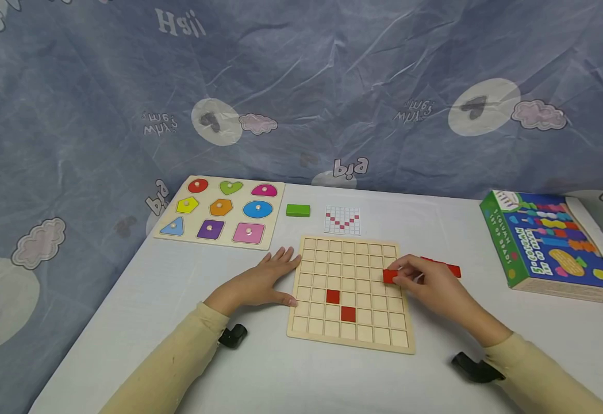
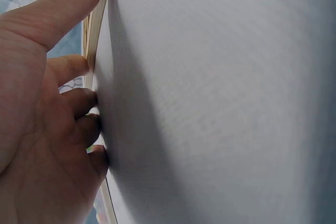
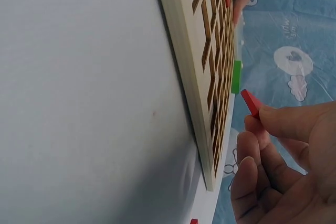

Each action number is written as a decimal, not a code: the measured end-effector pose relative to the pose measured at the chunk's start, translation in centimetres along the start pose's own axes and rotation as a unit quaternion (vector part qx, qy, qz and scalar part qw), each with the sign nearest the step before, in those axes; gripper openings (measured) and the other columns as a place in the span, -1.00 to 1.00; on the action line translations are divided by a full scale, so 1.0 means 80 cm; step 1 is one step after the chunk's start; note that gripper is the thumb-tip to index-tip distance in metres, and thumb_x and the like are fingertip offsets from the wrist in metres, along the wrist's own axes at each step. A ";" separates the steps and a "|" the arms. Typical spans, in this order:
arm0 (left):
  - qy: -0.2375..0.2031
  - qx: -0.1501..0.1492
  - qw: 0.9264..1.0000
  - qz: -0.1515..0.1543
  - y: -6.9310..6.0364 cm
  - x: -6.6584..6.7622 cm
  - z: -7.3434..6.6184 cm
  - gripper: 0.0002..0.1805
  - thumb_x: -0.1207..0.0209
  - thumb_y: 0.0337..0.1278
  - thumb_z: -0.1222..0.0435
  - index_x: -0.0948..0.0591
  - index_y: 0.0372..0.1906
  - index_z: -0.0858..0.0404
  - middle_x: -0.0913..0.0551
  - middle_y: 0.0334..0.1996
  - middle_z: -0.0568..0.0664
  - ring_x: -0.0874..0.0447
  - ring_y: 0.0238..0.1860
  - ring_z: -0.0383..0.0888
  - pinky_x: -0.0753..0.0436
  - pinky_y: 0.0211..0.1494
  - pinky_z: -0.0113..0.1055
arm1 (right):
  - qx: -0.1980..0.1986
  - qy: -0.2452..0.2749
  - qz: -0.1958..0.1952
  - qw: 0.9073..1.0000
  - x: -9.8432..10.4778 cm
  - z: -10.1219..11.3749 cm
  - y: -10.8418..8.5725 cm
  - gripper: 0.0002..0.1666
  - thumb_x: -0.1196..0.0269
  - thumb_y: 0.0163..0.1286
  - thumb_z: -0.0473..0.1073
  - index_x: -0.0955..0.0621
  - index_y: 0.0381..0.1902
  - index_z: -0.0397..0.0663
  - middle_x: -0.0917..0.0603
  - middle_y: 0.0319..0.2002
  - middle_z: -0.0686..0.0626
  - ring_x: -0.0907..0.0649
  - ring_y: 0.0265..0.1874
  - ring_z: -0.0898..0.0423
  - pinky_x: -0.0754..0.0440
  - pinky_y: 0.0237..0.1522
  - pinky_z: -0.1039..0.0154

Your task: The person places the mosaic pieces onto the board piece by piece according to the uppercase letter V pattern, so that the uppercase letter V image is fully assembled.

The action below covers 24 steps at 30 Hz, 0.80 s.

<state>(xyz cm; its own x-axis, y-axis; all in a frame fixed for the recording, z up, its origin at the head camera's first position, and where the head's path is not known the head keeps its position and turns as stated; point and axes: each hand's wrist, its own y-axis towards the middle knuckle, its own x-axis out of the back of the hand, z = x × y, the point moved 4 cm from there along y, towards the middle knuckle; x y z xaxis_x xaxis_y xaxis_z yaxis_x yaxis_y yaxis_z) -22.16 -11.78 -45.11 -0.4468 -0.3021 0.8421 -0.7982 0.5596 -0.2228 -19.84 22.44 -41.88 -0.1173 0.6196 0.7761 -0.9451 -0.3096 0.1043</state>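
Observation:
A wooden grid board (image 1: 349,341) lies on the white table, with one red square tile (image 1: 333,296) and another red tile (image 1: 348,314) set in its cells, diagonal to each other. My right hand (image 1: 430,283) pinches a red tile (image 3: 251,103) between thumb and fingers above the board's right side. My left hand (image 1: 260,282) rests at the board's left edge, fingers spread, thumb and fingertips touching the rim (image 2: 97,24). Behind my right hand lie more red tiles (image 1: 453,270), partly hidden by it. A small printed card (image 1: 342,221) with a red V pattern lies beyond the board.
A shape puzzle board (image 1: 218,238) with knobbed pieces lies at the back left. Beside it is a green block (image 1: 298,210). At the far right sits a colourful bead game box (image 1: 560,247). Patterned grey-blue cloth (image 1: 301,86) hangs behind the table.

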 end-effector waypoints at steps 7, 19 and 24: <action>0.003 -0.001 1.000 0.000 0.000 0.000 0.001 0.15 -0.47 0.00 -0.12 -0.12 0.63 0.11 0.07 0.64 0.06 0.28 0.64 0.00 0.20 0.65 -0.05 | -0.008 0.009 0.016 1.000 -0.014 0.013 0.007 -0.76 -0.42 0.33 -0.21 -0.71 -0.06 0.14 -0.70 -0.35 0.16 -0.64 -0.34 0.16 -0.64 -0.29 0.31; 0.002 -0.005 1.000 0.001 -0.001 0.000 0.000 0.16 -0.46 0.00 -0.12 -0.11 0.63 0.12 0.08 0.64 0.07 0.29 0.64 0.00 0.21 0.65 -0.05 | 0.010 0.018 0.034 0.999 -0.038 0.039 0.020 -0.77 -0.43 0.34 -0.17 -0.71 -0.06 0.16 -0.68 -0.36 0.23 -0.63 -0.35 0.20 -0.64 -0.27 0.29; 0.002 -0.005 1.000 0.002 -0.001 0.001 -0.001 0.16 -0.47 0.00 -0.11 -0.12 0.63 0.13 0.08 0.64 0.07 0.28 0.64 0.00 0.19 0.65 -0.04 | 0.029 0.032 0.041 0.998 -0.048 0.050 0.025 -0.79 -0.41 0.36 -0.17 -0.71 -0.07 0.16 -0.67 -0.36 0.23 -0.63 -0.34 0.20 -0.64 -0.26 0.30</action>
<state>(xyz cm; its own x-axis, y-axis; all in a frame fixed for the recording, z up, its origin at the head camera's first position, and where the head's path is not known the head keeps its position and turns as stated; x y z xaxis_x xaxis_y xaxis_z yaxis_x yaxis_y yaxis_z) -22.09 -11.78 -45.00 -0.4478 -0.2978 0.8431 -0.7927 0.5683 -0.2204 -20.01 16.54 -42.16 -0.2152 0.6342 0.7427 -0.9123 -0.4018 0.0788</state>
